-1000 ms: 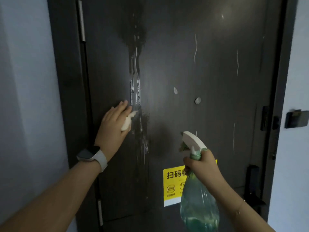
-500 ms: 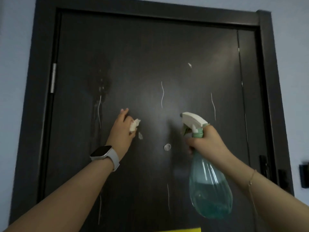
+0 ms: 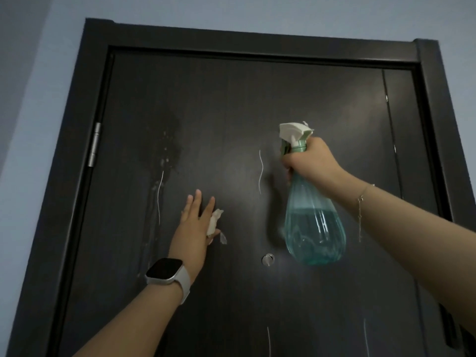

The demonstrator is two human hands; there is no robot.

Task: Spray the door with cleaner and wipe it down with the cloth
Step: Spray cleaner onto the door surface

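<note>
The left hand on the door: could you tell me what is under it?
A white cloth pokes out beside the left hand, against the door; the rest is hidden.

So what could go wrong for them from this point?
The cloth is only a small wad under the left hand, so it may miss the wet streaks running down the door. The spray bottle in the right hand points near the peephole, which could get wet.

Pale wall — white-strapped smartwatch
</note>
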